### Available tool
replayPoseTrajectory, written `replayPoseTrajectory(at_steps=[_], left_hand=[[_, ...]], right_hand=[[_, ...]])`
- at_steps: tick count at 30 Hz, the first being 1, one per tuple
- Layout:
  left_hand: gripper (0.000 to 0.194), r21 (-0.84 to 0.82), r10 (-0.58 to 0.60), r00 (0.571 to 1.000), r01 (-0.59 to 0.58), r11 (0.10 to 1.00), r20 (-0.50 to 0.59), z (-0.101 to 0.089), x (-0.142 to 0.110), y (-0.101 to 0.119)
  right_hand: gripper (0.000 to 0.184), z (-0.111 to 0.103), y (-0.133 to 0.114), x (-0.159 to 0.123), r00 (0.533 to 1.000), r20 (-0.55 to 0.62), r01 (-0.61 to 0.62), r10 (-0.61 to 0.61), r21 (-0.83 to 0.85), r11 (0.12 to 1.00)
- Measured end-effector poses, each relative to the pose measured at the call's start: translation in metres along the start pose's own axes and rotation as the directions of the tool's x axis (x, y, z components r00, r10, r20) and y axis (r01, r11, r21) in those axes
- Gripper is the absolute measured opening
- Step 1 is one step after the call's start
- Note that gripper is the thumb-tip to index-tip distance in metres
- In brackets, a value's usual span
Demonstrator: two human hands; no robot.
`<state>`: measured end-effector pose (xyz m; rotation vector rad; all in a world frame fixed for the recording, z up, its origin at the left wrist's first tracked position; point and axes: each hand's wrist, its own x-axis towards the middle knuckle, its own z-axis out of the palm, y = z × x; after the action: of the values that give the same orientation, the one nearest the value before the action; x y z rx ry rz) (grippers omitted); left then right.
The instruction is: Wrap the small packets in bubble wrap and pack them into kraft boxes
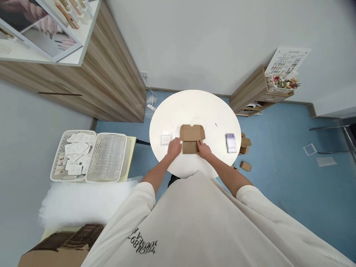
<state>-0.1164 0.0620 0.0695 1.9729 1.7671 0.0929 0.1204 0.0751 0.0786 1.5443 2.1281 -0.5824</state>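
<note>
A small brown cardboard mailer box (192, 134) lies on the round white table (191, 102), its lid flap folded back away from me. My left hand (174, 147) is at the box's left edge, fingers curled against the side. On the opposite side, my right hand (204, 149) grips the right wall, with its fingertips at the fold between lid and base. Just left of my left hand lies a small white packet (166, 139). Further right on the table is a purple and white card or phone-like item (230, 143), partly blurred.
Two white baskets stand at the left: one basket (54, 163) holds paper packets, the other (124, 155) clear plastic pieces. White wrapping sheets (86, 202) and a large carton (55, 257) are nearer me. Small brown boxes (246, 166) lie on the floor at the right.
</note>
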Motion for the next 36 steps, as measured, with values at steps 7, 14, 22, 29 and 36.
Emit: replayPoseTrajectory(at_steps=[7,14,22,29,36], left_hand=[[0.041,-0.184,-0.617,0.785,0.599,0.779,-0.056,-0.014,0.021,-0.073],[0.038,-0.324,-0.734,0.666,0.73,0.603,0.134,-0.006,0.04,-0.09],[0.029,-0.345,-0.697,0.704,0.693,0.633,0.137,-0.011,0.04,-0.091],[0.022,-0.421,-0.536,0.843,0.497,0.758,0.03,-0.026,0.011,-0.064],[0.03,-0.361,-0.12,0.987,0.151,0.92,0.107,-0.037,0.01,-0.016]], right_hand=[[0.082,0.001,-0.001,-0.001,1.0,-0.009,-0.009,0.009,-0.009,1.0],[0.082,0.003,-0.004,0.0,0.999,0.011,-0.038,0.038,-0.011,0.999],[0.084,0.0,-0.004,-0.002,0.999,0.005,-0.032,0.032,0.003,0.999],[0.082,-0.002,-0.003,-0.002,1.0,0.006,-0.024,0.024,0.028,0.999],[0.08,-0.001,0.002,-0.003,1.0,-0.015,-0.02,0.021,0.065,0.998]])
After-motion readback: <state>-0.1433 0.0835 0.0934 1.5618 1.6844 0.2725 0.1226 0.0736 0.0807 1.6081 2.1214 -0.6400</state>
